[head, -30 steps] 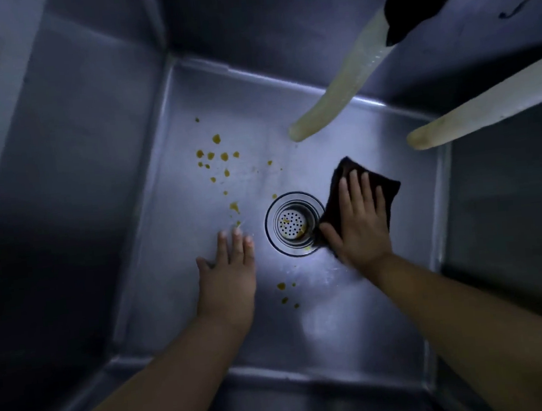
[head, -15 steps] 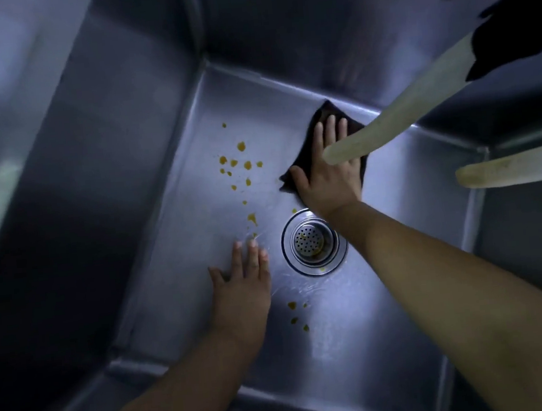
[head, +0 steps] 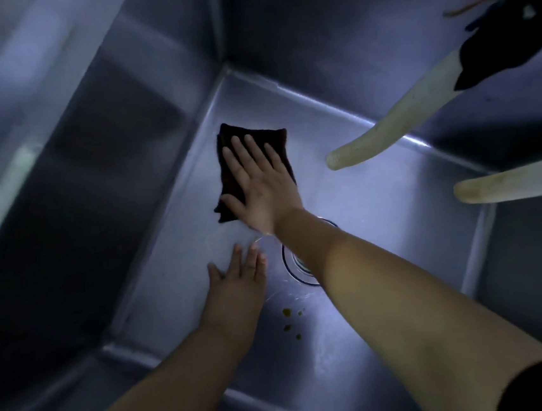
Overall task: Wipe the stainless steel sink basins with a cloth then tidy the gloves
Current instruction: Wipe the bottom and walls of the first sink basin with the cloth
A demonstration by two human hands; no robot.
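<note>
- OK, head view looks straight down into a deep steel sink basin [head: 378,195], lit bright on the floor, walls dark.
- Right hand [head: 260,179] lies flat, fingers spread, palm pressing a dark cloth [head: 226,136] onto the basin floor near the far-left corner. Not a pinch grip: the hand is splayed open on top of the cloth.
- Cloth is folded to a rough rectangle; its far edge and left edge show past the fingers, and a corner sticks out under the thumb.
- Left hand [head: 237,284] is empty, flat on the basin floor, fingers together and pointing away, just left of the drain [head: 297,269].
- Drain ring is mostly hidden by the right forearm; only its left arc shows.
- A few brown spots [head: 290,319] sit on the floor near the drain, on the near side, between the two forearms.
- Two pale hoses [head: 388,134] hang in from the upper right, ends clear of the floor. The upper one carries a black glove [head: 512,46] draped at its top.
- Glove detail is too dark to tell more.
</note>
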